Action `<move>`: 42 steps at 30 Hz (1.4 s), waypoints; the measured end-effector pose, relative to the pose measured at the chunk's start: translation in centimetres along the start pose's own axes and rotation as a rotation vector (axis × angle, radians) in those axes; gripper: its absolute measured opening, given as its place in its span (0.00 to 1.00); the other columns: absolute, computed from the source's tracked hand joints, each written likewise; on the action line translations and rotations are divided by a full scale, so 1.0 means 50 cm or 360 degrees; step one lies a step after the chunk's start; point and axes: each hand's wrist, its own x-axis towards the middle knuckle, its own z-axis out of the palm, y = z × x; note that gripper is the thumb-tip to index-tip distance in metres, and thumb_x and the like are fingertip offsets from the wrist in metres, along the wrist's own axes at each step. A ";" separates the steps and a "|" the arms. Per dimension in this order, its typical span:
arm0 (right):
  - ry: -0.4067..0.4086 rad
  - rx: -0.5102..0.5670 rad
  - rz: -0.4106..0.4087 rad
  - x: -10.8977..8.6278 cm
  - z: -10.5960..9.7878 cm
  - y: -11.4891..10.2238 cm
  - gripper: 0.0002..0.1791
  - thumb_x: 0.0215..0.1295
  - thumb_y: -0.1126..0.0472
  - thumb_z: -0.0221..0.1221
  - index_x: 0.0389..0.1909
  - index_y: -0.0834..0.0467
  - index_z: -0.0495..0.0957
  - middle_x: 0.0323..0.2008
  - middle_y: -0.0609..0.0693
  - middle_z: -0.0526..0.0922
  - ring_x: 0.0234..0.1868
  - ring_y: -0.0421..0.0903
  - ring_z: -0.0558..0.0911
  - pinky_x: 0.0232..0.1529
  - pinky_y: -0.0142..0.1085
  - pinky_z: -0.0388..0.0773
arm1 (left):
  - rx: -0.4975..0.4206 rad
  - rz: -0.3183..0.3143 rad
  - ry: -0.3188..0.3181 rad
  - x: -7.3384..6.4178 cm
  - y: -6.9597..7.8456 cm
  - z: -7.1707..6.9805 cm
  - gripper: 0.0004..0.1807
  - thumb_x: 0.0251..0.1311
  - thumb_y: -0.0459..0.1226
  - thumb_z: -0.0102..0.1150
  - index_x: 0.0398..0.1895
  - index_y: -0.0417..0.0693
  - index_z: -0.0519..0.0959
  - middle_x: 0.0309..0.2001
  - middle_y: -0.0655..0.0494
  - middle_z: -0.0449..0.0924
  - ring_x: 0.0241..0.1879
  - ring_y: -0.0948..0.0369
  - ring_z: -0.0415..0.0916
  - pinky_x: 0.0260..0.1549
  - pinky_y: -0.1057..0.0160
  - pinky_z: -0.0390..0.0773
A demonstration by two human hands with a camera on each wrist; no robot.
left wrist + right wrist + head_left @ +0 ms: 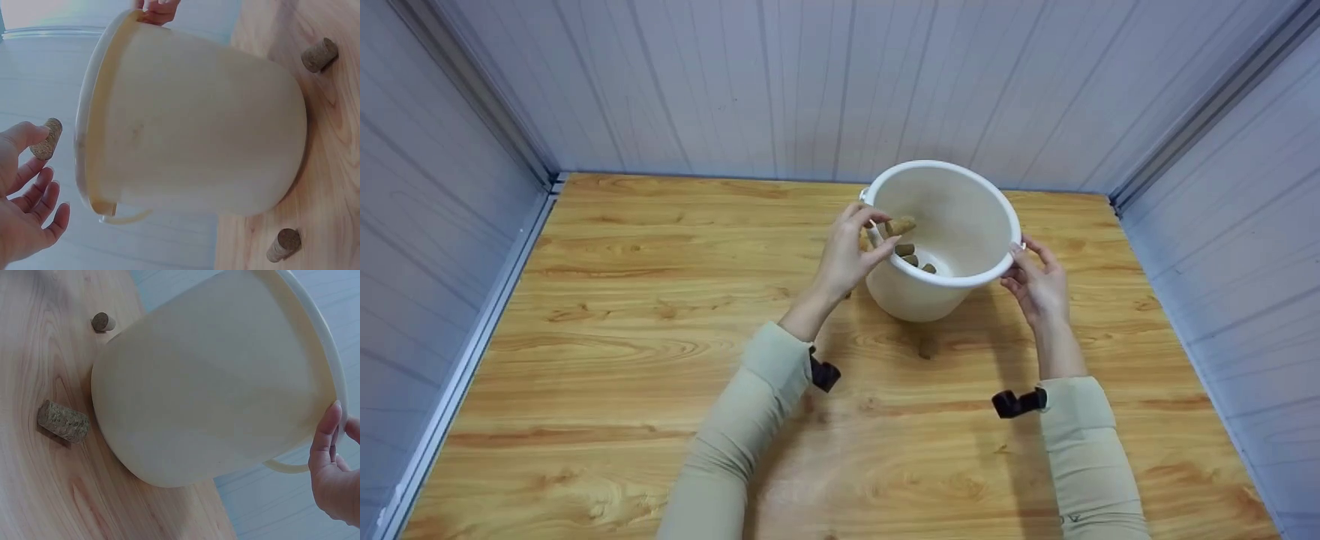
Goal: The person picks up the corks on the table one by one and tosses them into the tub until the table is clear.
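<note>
Between thumb and index finger, my left hand (pixel 844 255) pinches a cork (pixel 46 139) over the left part of the bucket's opening. The white bucket (pixel 208 388) stands upright, and several brown corks (pixel 906 249) lie on its bottom, partly hidden by the near rim. At the right side of the rim, my right hand (pixel 1039 285) grips the edge by the handle's attachment, thumb and fingers on either side of the wall. Outside the bucket, a cork (pixel 63 422) lies on the table close to its base. Another cork (pixel 284 244) sits on the other side of the base.
The wood-grain table (pixel 622 360) carries the bucket toward its back edge. Pale panelled walls (pixel 780 82) enclose the table at the back and both sides. A bucket handle (pixel 287 467) hangs behind the bucket. Black wrist cameras (pixel 825 373) are strapped to both sleeves.
</note>
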 end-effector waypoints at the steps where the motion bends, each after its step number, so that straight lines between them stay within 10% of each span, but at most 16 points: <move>1: -0.0002 0.0004 -0.0001 0.000 0.000 0.000 0.17 0.58 0.66 0.56 0.48 0.58 0.66 0.19 0.52 0.77 0.17 0.43 0.76 0.19 0.30 0.74 | 0.0019 0.0004 -0.0009 0.004 0.002 0.003 0.13 0.48 0.34 0.63 0.37 0.37 0.77 0.39 0.49 0.72 0.40 0.56 0.68 0.42 0.65 0.67; 21: 0.0024 0.0013 0.0008 -0.002 0.003 0.002 0.16 0.57 0.66 0.57 0.47 0.59 0.67 0.19 0.53 0.77 0.17 0.44 0.75 0.18 0.30 0.73 | 0.0067 -0.0045 -0.0194 0.062 0.021 0.058 0.14 0.52 0.36 0.60 0.41 0.37 0.75 0.39 0.50 0.71 0.40 0.58 0.68 0.42 0.72 0.66; 42: 0.0021 -0.0013 0.0001 -0.003 0.005 0.000 0.16 0.58 0.66 0.56 0.47 0.58 0.68 0.19 0.52 0.77 0.18 0.43 0.76 0.19 0.30 0.74 | -0.0082 -0.0027 -0.0023 0.045 0.012 0.056 0.17 0.52 0.35 0.60 0.44 0.35 0.74 0.41 0.46 0.72 0.42 0.54 0.68 0.44 0.69 0.66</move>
